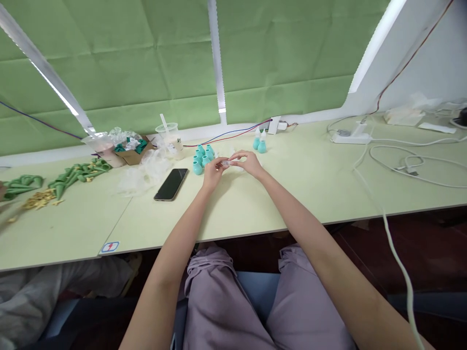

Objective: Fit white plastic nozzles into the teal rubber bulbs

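My left hand [213,171] and my right hand [248,163] meet above the table, fingertips pinched on a small clear plastic piece [226,163] between them. Its exact kind is too small to make out. Just left of my left hand stands a cluster of several teal rubber bulbs [197,168] with open necks. Behind my right hand are two teal bulbs with white pointed tips [261,146], standing upright. Some small whitish pieces lie on the table near my fingers, partly hidden by them.
A black phone [171,184] lies left of my forearms, beside crumpled clear plastic bags [136,176]. Cups and a cardboard box [134,155] stand behind. Green cone-shaped pieces [75,175] and yellow bits [39,199] lie far left, near another person's hand. A power strip [352,138] and cables sit right.
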Motion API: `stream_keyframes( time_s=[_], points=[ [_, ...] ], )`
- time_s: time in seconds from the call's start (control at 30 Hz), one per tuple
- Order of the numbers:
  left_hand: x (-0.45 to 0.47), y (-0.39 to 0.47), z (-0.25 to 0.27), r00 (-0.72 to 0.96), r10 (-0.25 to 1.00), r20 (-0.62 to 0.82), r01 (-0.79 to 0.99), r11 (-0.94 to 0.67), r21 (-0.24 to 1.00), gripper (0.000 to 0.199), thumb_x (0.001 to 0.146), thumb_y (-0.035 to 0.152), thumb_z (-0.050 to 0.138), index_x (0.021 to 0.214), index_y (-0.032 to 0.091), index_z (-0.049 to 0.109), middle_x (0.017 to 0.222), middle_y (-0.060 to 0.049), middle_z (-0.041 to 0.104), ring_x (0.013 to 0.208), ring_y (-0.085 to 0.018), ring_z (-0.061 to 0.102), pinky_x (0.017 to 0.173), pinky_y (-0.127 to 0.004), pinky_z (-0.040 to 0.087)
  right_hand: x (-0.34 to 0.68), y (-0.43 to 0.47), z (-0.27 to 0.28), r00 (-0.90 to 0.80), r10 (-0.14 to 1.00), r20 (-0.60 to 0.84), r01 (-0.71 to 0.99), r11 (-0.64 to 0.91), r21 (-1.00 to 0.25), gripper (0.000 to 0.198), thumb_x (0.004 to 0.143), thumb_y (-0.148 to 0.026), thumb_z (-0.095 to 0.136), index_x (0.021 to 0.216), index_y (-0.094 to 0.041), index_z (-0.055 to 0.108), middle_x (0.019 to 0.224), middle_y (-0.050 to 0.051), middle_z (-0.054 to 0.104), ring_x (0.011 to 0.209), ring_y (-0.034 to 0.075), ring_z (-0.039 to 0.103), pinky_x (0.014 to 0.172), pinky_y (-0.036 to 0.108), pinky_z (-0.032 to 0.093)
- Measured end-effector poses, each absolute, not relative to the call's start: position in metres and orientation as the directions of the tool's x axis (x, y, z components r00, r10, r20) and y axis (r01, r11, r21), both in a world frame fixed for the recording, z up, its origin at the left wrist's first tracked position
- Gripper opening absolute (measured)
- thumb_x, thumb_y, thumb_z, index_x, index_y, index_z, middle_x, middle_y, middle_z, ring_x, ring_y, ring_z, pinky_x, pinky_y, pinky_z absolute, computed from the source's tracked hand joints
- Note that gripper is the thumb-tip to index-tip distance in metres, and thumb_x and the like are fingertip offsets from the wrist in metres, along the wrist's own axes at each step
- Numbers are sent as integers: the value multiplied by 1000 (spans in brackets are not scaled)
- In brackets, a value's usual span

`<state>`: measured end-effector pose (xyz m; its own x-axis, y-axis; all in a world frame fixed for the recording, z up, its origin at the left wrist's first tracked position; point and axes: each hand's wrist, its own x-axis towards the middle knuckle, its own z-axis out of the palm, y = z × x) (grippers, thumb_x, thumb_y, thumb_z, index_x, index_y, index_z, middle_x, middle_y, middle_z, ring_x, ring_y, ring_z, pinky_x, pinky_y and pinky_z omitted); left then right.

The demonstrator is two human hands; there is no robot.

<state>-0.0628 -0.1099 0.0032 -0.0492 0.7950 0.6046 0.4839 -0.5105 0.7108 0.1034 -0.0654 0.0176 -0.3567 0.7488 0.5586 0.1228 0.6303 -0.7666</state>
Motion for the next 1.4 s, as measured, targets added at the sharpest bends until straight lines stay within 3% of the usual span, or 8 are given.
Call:
stream_keyframes(
  time_s=[0.23,0.4,0.57,0.77,0.9,1.0,1.13,1.4],
  points=[
    [-59,-108,4,-20,892,451,65,-449,891,44,71,53,68,95,15,67,89,-7,70,76,-15,66,78,-33,55,103,-70,23,-335,712,617,102,678,-728,20,69,-42,72,78,-24,76,89,5,71,85,19,60,78,31,45],
    [-56,-111,8,-70,911,406,6,-407,913,43,64,49,76,89,15,68,87,-6,70,83,-18,67,86,-40,55,103,-76,28,-365,712,600,188,688,-701,14,72,-38,71,79,-26,76,93,3,70,89,19,59,81,33,44],
    [-56,-116,12,-73,922,381,-31,-384,923,42,62,46,78,88,15,68,89,-6,71,88,-20,67,92,-44,53,106,-76,30,-424,738,525,112,618,-778,23,71,-42,72,85,-24,74,99,4,70,95,20,60,83,34,45],
    [-59,-119,17,-74,916,394,36,-392,919,43,63,47,78,89,14,67,91,-9,71,88,-24,66,89,-47,52,102,-76,23,-501,797,338,-128,318,-939,43,68,-46,74,102,-21,67,107,7,70,97,20,65,91,38,49],
    [-64,-114,14,-97,907,411,107,-401,910,42,64,45,78,90,15,63,81,-7,70,79,-23,65,81,-45,53,94,-83,22,-571,780,257,-236,145,-961,48,60,-49,80,95,-18,71,98,7,73,90,22,68,95,42,50],
    [-66,-109,10,-110,896,430,145,-413,899,44,67,44,77,94,15,59,78,-7,69,76,-20,64,78,-40,53,93,-88,25,-547,801,242,-272,103,-957,46,56,-49,82,90,-18,73,96,5,73,93,22,68,98,40,49],
    [-64,-109,9,-35,872,489,175,-476,862,33,76,42,67,94,15,62,93,-10,69,85,-20,65,79,-37,53,98,-88,28,-529,826,193,-246,69,-967,44,57,-46,82,90,-19,74,97,4,73,97,22,68,97,37,50],
    [-62,-116,13,-80,795,602,540,-473,696,19,77,23,62,93,20,72,94,-6,69,79,-17,62,72,-30,51,106,-84,28,-493,859,136,-121,87,-989,34,66,-43,77,93,-22,73,94,5,74,96,21,68,83,33,54]
  ],
)
